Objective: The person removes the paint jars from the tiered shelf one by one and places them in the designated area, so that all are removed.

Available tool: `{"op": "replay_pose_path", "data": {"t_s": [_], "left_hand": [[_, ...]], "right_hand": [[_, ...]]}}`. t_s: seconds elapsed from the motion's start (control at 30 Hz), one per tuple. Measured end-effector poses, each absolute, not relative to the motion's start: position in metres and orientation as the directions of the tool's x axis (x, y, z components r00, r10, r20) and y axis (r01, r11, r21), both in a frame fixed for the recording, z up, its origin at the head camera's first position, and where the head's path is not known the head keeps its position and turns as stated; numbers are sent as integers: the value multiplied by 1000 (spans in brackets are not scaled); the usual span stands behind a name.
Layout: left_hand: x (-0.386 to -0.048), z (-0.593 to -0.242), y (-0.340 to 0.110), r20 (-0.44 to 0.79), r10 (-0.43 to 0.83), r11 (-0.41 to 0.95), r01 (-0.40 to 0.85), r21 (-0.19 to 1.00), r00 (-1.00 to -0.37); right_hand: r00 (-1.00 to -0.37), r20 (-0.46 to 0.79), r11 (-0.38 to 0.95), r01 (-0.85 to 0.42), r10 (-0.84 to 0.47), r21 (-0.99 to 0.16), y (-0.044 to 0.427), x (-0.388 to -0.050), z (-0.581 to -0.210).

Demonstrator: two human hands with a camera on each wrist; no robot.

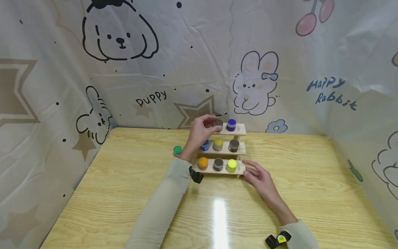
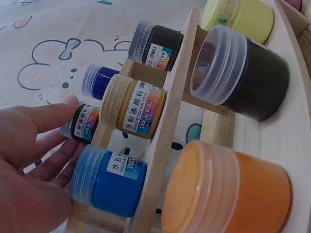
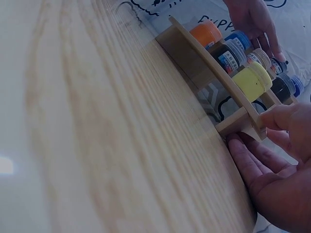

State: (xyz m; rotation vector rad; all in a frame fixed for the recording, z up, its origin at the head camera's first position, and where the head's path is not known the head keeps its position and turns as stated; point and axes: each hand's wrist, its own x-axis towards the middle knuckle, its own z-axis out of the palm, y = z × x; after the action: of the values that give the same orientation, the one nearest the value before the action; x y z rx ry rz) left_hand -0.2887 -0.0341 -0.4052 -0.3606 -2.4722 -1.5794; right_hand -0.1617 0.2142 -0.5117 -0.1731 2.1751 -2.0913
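Observation:
A three-tier wooden rack (image 1: 240,129) holds small paint jars. On its top tier my left hand (image 1: 199,133) pinches a dark jar (image 1: 218,123) between thumb and fingers, beside a purple jar (image 1: 231,125). The left wrist view shows that dark jar (image 2: 85,122) against the thumb and fingers of my left hand (image 2: 41,160). Blue, ochre and dark jars stand on the middle tier; orange (image 1: 203,163), dark and yellow (image 1: 231,165) ones stand on the bottom tier. My right hand (image 1: 262,183) grips the right end of the bottom tier, thumb on its edge in the right wrist view.
A green-lidded jar (image 1: 177,150) stands on the wooden table (image 1: 130,183) left of the rack, close to my left forearm. Behind the table hangs a printed curtain (image 1: 192,69), which also runs along both sides.

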Motion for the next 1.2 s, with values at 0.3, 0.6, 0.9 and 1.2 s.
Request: {"op": "replay_pose_path", "data": {"t_s": [0.3,0.6,0.9,1.2], "left_hand": [[-288,-405,-35,263,130,359,293,886,-956],[-283,-404,-54,276,130,288,303,909,-952],[-265,-407,-76,308,117,227,327,917,-944],[-245,-418,-99,350,81,125,358,925,-933]], "right_hand": [[-987,2,69,-14,-160,-998,218,-160,-510],[-984,-9,55,-1,-175,-999,216,-162,-512],[-984,-16,46,8,-175,-999,213,-165,-514],[-987,-42,78,30,-156,-996,215,-163,-510]]}}
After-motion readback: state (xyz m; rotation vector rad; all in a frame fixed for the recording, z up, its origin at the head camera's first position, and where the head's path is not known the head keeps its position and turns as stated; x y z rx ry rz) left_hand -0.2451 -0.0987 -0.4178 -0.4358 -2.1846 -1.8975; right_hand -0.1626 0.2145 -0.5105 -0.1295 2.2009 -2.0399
